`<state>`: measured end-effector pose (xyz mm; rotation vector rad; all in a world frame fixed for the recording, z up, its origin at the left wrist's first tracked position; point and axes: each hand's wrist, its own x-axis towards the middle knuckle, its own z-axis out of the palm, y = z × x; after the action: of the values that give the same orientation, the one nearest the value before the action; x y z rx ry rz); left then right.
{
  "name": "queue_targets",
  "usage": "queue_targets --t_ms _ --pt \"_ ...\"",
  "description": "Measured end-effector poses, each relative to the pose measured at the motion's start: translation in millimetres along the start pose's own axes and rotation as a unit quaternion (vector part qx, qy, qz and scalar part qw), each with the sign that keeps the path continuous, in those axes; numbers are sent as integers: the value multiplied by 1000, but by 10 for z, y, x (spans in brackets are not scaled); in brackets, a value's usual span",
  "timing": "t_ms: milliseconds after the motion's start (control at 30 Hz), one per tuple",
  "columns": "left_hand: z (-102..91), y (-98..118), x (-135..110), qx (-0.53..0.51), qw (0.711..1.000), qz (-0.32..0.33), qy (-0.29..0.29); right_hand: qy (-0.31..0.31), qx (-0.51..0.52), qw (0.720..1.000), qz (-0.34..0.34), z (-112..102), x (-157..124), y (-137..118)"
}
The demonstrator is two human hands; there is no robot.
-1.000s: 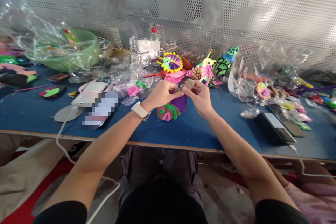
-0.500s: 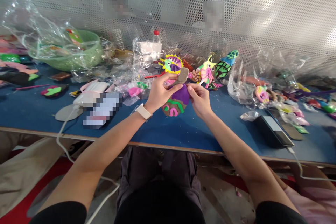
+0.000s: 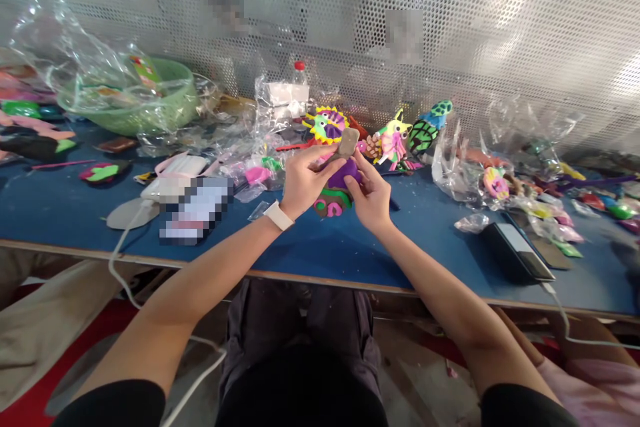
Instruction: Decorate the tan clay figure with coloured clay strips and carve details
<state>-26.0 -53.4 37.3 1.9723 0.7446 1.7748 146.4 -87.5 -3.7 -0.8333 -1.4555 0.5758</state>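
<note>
Left hand: my left hand [image 3: 306, 177] is closed around the upper part of the clay figure, thumb across its front.
Right hand: my right hand [image 3: 371, 193] is closed on the figure's other side, thumb against the purple clay.
Clay figure: the clay figure [image 3: 342, 177], purple above with green and pink strips on brown below, is between my two hands, over the middle of the bench [image 3: 320, 250], nearer me than the other models.
Brown piece: a grey-brown flat piece [image 3: 349, 141] stands up above my left thumb; I cannot tell whether it is joined to the figure.
Wrist: a pale band [image 3: 279, 215] circles my left wrist.
Beyond my hands: a yellow-edged model [image 3: 327, 124], a yellow horned one [image 3: 395, 130] and a green-and-blue one [image 3: 429, 128] sit toward the back edge.
Toward the left end: a phone [image 3: 197, 209] lies near the front edge, a green bowl [image 3: 135, 113] farther back.
Toward the right end: a black device [image 3: 515, 253] with a white cable [image 3: 563, 313] is near the front edge; clear plastic bags [image 3: 460, 163] lie behind it.
Back edge: a red-capped bottle [image 3: 299, 68] stands before a perforated metal panel [image 3: 340, 20].
</note>
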Motion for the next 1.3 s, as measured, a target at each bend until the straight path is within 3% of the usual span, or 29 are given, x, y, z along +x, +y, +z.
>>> queue_targets --t_ms 333,567,800,1033,1200,1300 --pt "-40 117 80 -12 1000 -28 0 8 -67 997 -37 -39 -8 -124" --pt "-45 101 123 -80 992 -86 -43 -15 15 998 -56 -36 -7 -115" --pt "-57 99 147 -70 994 -80 -39 -23 -8 1000 -13 -39 -6 -143" --pt "-74 146 163 -81 992 -70 -74 -31 -3 999 -8 -35 -28 -149" --pt "-42 116 140 -90 990 -89 -54 -26 -10 1000 -2 -35 -28 -158" --pt "-37 96 134 -114 985 -106 -71 -28 5 999 -15 -51 -17 -161"
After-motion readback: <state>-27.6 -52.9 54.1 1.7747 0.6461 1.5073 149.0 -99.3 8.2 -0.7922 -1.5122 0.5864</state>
